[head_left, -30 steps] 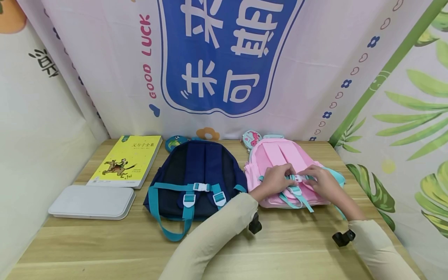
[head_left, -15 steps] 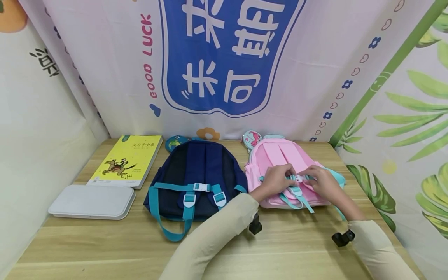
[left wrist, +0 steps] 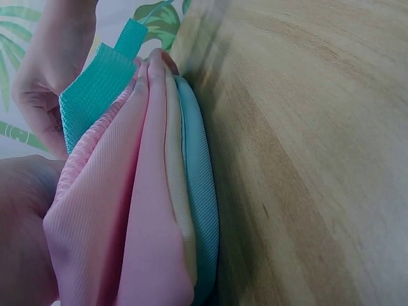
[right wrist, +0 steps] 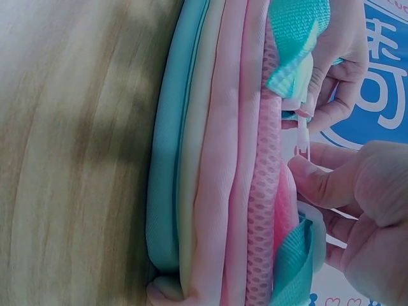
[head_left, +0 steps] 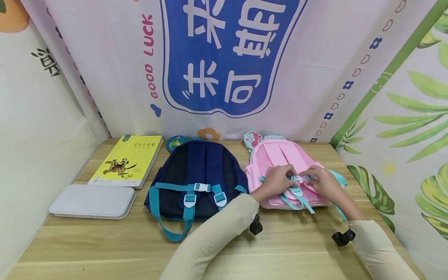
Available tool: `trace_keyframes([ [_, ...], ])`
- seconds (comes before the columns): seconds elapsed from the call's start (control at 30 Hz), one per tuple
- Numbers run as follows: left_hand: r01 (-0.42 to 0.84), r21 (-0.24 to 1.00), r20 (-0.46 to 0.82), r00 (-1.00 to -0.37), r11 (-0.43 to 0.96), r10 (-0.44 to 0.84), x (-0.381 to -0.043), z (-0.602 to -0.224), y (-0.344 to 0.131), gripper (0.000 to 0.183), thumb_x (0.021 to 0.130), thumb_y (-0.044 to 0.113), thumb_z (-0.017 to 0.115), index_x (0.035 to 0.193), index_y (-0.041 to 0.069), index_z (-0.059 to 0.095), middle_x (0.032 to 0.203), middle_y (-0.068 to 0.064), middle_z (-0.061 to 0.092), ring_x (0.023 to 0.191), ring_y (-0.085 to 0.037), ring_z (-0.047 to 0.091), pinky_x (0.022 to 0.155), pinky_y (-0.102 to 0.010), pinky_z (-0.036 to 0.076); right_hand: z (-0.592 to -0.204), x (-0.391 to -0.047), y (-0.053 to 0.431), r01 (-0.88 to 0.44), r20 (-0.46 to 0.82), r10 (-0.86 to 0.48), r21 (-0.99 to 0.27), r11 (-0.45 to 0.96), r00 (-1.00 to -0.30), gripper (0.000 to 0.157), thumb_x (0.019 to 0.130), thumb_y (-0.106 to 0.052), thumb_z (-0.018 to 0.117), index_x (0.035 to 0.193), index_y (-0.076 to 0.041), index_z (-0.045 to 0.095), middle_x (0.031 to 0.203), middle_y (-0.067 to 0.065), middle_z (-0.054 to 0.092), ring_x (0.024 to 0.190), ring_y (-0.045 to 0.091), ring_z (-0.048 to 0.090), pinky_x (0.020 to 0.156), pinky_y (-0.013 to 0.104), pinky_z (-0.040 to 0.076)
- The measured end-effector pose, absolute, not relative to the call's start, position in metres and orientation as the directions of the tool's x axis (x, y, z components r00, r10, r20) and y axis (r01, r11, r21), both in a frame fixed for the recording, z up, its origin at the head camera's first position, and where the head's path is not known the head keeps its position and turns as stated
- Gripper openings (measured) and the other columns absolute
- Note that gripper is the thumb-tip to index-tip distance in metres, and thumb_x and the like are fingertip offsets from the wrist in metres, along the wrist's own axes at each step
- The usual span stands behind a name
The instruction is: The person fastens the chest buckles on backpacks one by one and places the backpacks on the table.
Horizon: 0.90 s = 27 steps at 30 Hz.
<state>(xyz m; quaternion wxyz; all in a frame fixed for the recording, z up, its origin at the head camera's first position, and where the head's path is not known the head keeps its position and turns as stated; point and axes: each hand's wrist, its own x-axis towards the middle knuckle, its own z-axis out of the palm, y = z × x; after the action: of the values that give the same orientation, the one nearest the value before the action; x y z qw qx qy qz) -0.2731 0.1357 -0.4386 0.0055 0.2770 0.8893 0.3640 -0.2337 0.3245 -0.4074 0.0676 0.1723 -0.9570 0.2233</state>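
Note:
A pink backpack (head_left: 304, 153) with turquoise straps lies on the table, its shoulder-strap side up. Both hands meet over a white plastic buckle (head_left: 300, 179) on its cross strap. My left hand (head_left: 278, 179) pinches one end of the buckle, and my right hand (head_left: 322, 182) pinches the other. Seen from the right wrist, a narrow white buckle piece (right wrist: 303, 137) spans the gap between the fingers of the two hands. Fingers cover parts of it, so I cannot tell whether its halves are locked. The left wrist view shows mostly the bag's pink side (left wrist: 150, 210).
Left of the pink bag lies a navy backpack (head_left: 204, 163) with its white buckle (head_left: 202, 187) joined. Farther left are a yellow book (head_left: 127, 159) and a white flat case (head_left: 91, 201). A round pink-and-blue pouch (head_left: 252, 139) sits behind the pink bag, near the curtain (head_left: 133, 77).

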Motion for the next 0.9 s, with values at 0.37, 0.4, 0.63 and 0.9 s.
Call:
trace_keyframes([
  [0.37, 0.482, 0.65, 0.186, -0.85, 0.587, 0.493, -0.2729, -0.4392, 0.1366, 0.022, 0.087, 0.035, 0.081, 0.103, 0.023, 0.07, 0.095, 0.012, 0.072, 0.089, -0.001, 0.062, 0.098, -0.03, 0.04, -0.407, -0.2351, 0.3236, -0.324, 0.177, -0.275, -0.407, 0.854, -0.945, 0.033, 0.082, 0.017, 0.067, 0.11, 0.001, 0.076, 0.102, 0.019, 0.071, 0.085, 0.028, 0.061, 0.07, 0.034, 0.048],
  [0.4, 0.482, 0.651, 0.186, -0.85, 0.587, 0.492, -0.2729, -0.4391, 0.1366, 0.022, 0.087, 0.035, 0.081, 0.103, 0.024, 0.07, 0.095, 0.012, 0.072, 0.088, -0.001, 0.062, 0.098, -0.03, 0.04, -0.4071, -0.2353, 0.3237, -0.319, 0.174, -0.271, -0.407, 0.856, -0.947, 0.034, 0.082, 0.017, 0.067, 0.11, 0.001, 0.076, 0.102, 0.019, 0.071, 0.085, 0.028, 0.061, 0.07, 0.034, 0.048],
  [0.63, 0.48, 0.655, 0.184, -0.85, 0.583, 0.493, -0.2734, -0.4384, 0.1364, 0.022, 0.087, 0.035, 0.081, 0.102, 0.023, 0.07, 0.094, 0.012, 0.071, 0.088, -0.001, 0.061, 0.097, -0.029, 0.041, -0.4072, -0.2364, 0.324, -0.297, 0.154, -0.256, -0.422, 0.857, -0.954, 0.034, 0.082, 0.018, 0.066, 0.11, 0.002, 0.076, 0.103, 0.021, 0.07, 0.084, 0.027, 0.06, 0.068, 0.033, 0.048],
  [0.9, 0.485, 0.653, 0.19, -0.849, 0.582, 0.494, -0.2734, -0.4382, 0.1366, 0.022, 0.087, 0.035, 0.081, 0.103, 0.023, 0.071, 0.096, 0.012, 0.072, 0.09, -0.001, 0.062, 0.098, -0.029, 0.041, -0.4083, -0.2363, 0.3239, -0.303, 0.171, -0.254, -0.425, 0.853, -0.952, 0.034, 0.082, 0.018, 0.066, 0.11, 0.002, 0.076, 0.101, 0.019, 0.071, 0.083, 0.026, 0.059, 0.068, 0.032, 0.049],
])
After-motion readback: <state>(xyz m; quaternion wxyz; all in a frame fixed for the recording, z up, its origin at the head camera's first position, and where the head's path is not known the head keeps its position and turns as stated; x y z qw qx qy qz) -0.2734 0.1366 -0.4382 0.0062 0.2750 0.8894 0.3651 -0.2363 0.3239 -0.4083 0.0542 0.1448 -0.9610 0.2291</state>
